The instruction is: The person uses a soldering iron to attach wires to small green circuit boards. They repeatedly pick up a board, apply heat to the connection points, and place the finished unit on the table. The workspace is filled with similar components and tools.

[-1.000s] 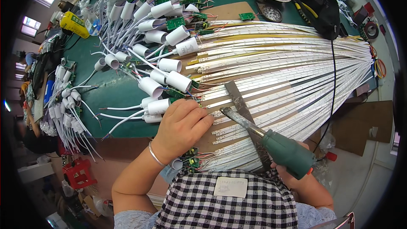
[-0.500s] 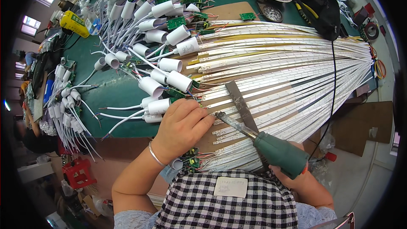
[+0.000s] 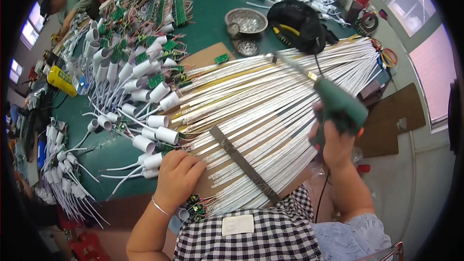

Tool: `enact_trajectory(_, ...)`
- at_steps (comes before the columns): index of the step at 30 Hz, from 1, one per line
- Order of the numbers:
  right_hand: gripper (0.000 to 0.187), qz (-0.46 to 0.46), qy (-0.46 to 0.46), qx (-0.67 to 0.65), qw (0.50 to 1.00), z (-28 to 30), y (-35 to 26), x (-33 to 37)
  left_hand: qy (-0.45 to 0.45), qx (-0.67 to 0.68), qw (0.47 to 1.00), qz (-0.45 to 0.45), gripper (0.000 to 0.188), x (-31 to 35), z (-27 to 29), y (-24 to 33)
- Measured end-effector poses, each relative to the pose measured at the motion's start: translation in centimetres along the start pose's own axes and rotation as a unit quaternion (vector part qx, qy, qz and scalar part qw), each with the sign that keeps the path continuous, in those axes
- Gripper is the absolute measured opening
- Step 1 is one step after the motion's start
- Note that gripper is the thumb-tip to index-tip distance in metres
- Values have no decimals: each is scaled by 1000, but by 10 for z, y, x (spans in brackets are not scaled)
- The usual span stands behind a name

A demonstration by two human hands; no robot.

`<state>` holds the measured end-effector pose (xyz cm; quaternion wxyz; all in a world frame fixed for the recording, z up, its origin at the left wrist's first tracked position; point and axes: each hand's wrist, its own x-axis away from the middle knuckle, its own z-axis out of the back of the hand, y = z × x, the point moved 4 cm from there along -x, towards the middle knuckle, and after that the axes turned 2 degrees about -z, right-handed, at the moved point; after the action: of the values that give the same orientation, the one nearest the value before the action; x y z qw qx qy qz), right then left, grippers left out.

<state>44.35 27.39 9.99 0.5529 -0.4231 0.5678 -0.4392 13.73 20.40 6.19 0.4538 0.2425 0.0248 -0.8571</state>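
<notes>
My right hand (image 3: 332, 147) grips a green pistol-shaped soldering iron (image 3: 340, 104), raised over the right part of the fanned-out white LED strips (image 3: 285, 111). The iron's metal shaft points up and left toward the metal dishes, smeared by motion. At the left ends of the strips, my left hand (image 3: 180, 176) rests with its fingers curled together. Whatever is in its fingertips is hidden. Beside that hand lie white lamp caps (image 3: 153, 160) with white cables and small green circuit boards. A dark flat bar (image 3: 244, 164) lies slantwise across the strips.
A shiny metal bowl (image 3: 258, 21) and a smaller dish (image 3: 246, 48) stand behind the strips, next to a black cap (image 3: 299, 29). Many wired lamp caps fill the green table's (image 3: 92, 130) left side. A co-worker (image 3: 81, 1) leans over the far left. A yellow bottle (image 3: 62, 81) lies there too.
My right hand has lifted the soldering iron away from my left fingers, up and right, its tip now toward the dishes. My left hand stays by the strip ends. The view has shifted.
</notes>
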Motion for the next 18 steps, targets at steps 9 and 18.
enact_trajectory(9,30,-47,34,181,982,-27,32,-154,-2,6,1000,-9,16,1,-3,-1)
enact_trajectory(18,29,28,-22,165,986,22,-5,-42,9,13,1000,-24,19,2,-2,-3)
